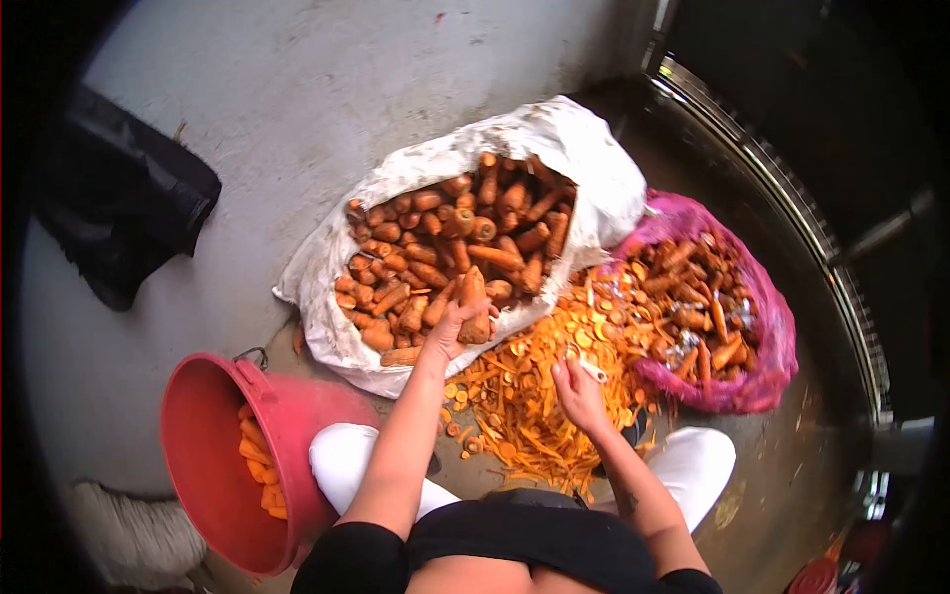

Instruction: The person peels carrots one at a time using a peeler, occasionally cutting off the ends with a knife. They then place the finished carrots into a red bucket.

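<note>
My left hand (450, 332) is closed around a large unpeeled carrot (474, 309), held upright over the front edge of the white sack (327, 337). My right hand (582, 396) grips a small white peeler (591, 369) above the heap of orange peelings (534, 406), apart from the carrot. Its blade is too small to make out. Many unpeeled carrots (426, 272) fill the open sack just beyond my left hand. Round slices of carrot ends lie among the peelings.
Right of the sack stands a pink mesh bag (782, 346) of carrots. A red bucket (203, 445), tipped on its side at my left, holds peeled carrots (259, 465). Black plastic (129, 188) lies on the floor at far left. A dark metal-edged barrier (792, 198) curves along the right.
</note>
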`<action>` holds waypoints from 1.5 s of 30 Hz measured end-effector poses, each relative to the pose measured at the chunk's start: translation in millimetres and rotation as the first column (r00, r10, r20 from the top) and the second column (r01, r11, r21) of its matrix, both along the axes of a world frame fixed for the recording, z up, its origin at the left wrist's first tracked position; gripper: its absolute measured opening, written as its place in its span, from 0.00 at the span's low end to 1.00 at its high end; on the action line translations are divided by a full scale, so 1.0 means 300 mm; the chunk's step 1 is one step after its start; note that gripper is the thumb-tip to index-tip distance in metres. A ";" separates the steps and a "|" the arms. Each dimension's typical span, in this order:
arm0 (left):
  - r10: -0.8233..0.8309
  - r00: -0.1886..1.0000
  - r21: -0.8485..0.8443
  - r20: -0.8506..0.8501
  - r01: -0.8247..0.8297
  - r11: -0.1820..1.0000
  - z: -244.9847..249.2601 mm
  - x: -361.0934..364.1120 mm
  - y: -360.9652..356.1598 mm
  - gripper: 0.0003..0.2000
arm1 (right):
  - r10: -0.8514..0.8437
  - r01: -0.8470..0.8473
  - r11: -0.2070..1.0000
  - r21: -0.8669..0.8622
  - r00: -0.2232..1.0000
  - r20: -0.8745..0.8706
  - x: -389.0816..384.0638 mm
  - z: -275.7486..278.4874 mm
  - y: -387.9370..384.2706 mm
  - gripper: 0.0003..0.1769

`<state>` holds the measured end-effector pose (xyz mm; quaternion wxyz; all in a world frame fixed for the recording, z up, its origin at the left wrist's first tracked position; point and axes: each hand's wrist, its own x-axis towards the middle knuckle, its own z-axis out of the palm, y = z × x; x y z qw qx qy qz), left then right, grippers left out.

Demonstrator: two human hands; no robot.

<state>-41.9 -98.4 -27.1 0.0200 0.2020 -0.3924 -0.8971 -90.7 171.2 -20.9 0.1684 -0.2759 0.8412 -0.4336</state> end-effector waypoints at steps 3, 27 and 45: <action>-0.059 0.975 -0.842 0.213 0.214 0.496 0.109 0.011 0.084 0.31 | -0.033 0.071 0.969 -0.238 0.987 0.160 -0.005 0.077 0.015 0.20; -0.047 0.998 -0.905 0.045 0.021 -0.425 0.253 0.120 0.245 0.16 | 0.060 -0.032 0.988 -0.152 0.981 0.183 0.120 0.192 -0.039 0.21; -0.065 0.997 -0.889 0.042 0.007 -0.458 0.255 0.114 0.231 0.18 | -0.009 0.034 0.994 -0.107 0.973 0.229 0.132 0.163 -0.063 0.22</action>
